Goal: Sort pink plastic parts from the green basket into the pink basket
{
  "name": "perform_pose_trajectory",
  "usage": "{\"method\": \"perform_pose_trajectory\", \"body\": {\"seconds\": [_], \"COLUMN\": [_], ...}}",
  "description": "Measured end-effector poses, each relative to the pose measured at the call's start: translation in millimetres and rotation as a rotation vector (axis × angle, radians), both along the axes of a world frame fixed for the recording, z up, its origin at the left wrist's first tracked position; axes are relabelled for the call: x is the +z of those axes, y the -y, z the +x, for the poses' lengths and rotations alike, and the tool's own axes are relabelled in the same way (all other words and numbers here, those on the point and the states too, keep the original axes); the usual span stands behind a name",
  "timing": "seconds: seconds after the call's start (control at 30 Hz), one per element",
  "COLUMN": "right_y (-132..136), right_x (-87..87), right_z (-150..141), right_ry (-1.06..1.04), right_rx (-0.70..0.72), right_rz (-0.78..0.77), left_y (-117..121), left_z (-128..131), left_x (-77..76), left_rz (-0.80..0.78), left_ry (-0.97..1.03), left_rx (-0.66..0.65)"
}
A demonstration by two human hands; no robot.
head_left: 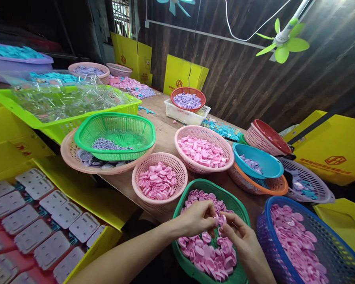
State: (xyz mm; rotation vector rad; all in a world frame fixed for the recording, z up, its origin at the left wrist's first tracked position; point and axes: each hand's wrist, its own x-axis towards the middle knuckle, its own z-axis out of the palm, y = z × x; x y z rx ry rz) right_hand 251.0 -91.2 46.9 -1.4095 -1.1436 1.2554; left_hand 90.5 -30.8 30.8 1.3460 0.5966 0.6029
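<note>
Both the left hand (197,217) and right hand (239,236) pinched one small pink piece (218,219) above the green basket (192,196), where a slip would likely have lost it among the loose pieces.

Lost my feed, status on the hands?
Left hand and right hand pinching one pink piece together over green basket. Blue basket adjacent, not obstructing.

Both forearms bare, angled in from lower left. Left hand (197,217) palm-down, fingers curled, tips pinched. Right hand (241,240) just beside it, thumb and forefinger pinched, fingertips of both hands meeting between them.
</note>
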Motion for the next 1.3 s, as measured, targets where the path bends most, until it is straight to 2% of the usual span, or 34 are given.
{"method": "perform_pose_trajectory", "body": {"seconds": [0.17, 0.33, 0.43, 0.6, 0.7, 0.8, 0.87, 0.93, 1.0, 1.07, 1.13, 1.2, 1.3], "right_y": [-3, -12, -18, -23, -25, -29, -34, -38, -41, -43, -45, -49, -54], "right_x": [-7.1, -5.0, -3.8, -14.1, -21.4, -28.6, -35.3, -43.5, -51.8, -59.1, -65.4, -71.7, -79.4], "right_z": [-5, -15, -21, -28, -31, -22, -7, 11, 23, 23, 12, -5, -21], "right_ry": [-0.009, 0.006, 0.001, -0.039, -0.053, -0.027, 0.131, 0.426, 0.767, 1.013, 1.142, 1.189, 1.241], "right_rx": [-0.024, 0.008, 0.034, 0.069, 0.092, 0.189, 0.225, 0.190, 0.154, 0.180, 0.239, 0.276, 0.325], "right_rz": [0.038, 0.067, 0.073, 0.036, -0.013, -0.064, -0.046, 0.027, 0.100, 0.130, 0.129, 0.117, 0.087], "left_y": [3, -2, -6, -6, -7, -22, -43, -67, -87, -97, -95, -84, -57], "left_z": [4, -1, -10, -22, -24, -35, -55, -83, -109, -123, -120, -102, -64], "left_x": [-10.6, -9.9, -7.8, -5.2, -6.3, -4.1, 0.1, 4.2, 6.5, 7.1, 7.6, 9.0, 9.0], "left_rz": [0.068, 0.044, 0.100, 0.192, 0.192, 0.250, 0.433, 0.713, 0.753, 0.762, 0.804, 0.887, 0.995], "left_ry": [-0.056, -0.015, -0.059, -0.155, -0.153, -0.247, -0.466, -0.823, -0.982, -1.075, -1.102, -1.049, -0.897], "left_rx": [0.086, 0.092, 0.116, 0.154, 0.171, 0.206, 0.338, 0.514, 0.578, 0.598, 0.608, 0.593, 0.442]}}
